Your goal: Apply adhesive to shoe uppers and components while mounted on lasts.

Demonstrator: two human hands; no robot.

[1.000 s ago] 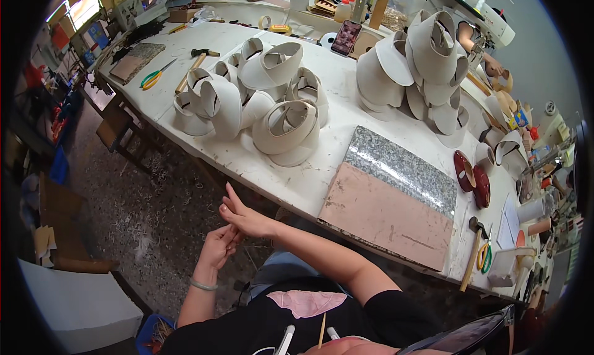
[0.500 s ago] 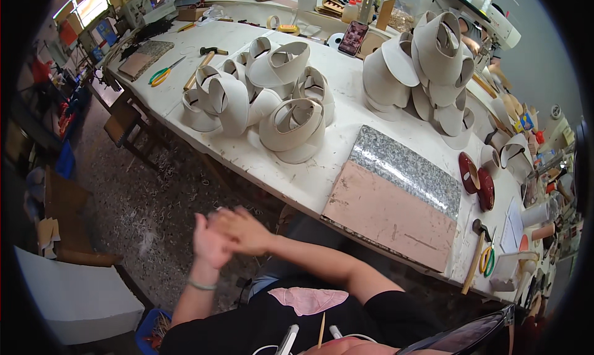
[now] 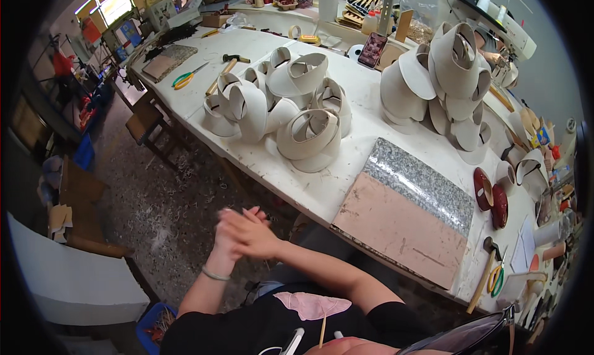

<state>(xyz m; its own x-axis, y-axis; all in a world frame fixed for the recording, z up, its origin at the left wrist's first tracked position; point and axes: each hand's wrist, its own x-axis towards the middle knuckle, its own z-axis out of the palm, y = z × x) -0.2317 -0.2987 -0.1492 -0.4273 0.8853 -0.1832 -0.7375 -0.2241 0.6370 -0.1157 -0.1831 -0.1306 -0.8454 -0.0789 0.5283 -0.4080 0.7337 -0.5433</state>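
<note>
My hands are clasped together in front of my body, short of the workbench edge. My right hand [image 3: 257, 238] lies across my left hand [image 3: 226, 232], its fingers closed round it. The left hand's fingers fold against the right and are partly smeared by motion. Apart from each other, I see nothing held in either hand. A band [image 3: 216, 274] circles my left wrist. Nearest on the bench is a board [image 3: 402, 228] with a pinkish, worn surface, joined by a speckled grey stone slab [image 3: 421, 181].
White curved shoe-upper-like pieces [image 3: 309, 138] stand clustered mid-bench, with another stack [image 3: 405, 82] to the right. Dark red shoes [image 3: 499, 206], a hammer [image 3: 482, 274] and scissors [image 3: 497, 279] lie at the right. Farther left are another hammer [image 3: 223, 76], scissors [image 3: 185, 79] and a stool [image 3: 148, 129].
My hands have gone from loosely overlapping with spread fingers to a closer clasp. The whole view has shifted slightly, with bench items appearing farther right and lower.
</note>
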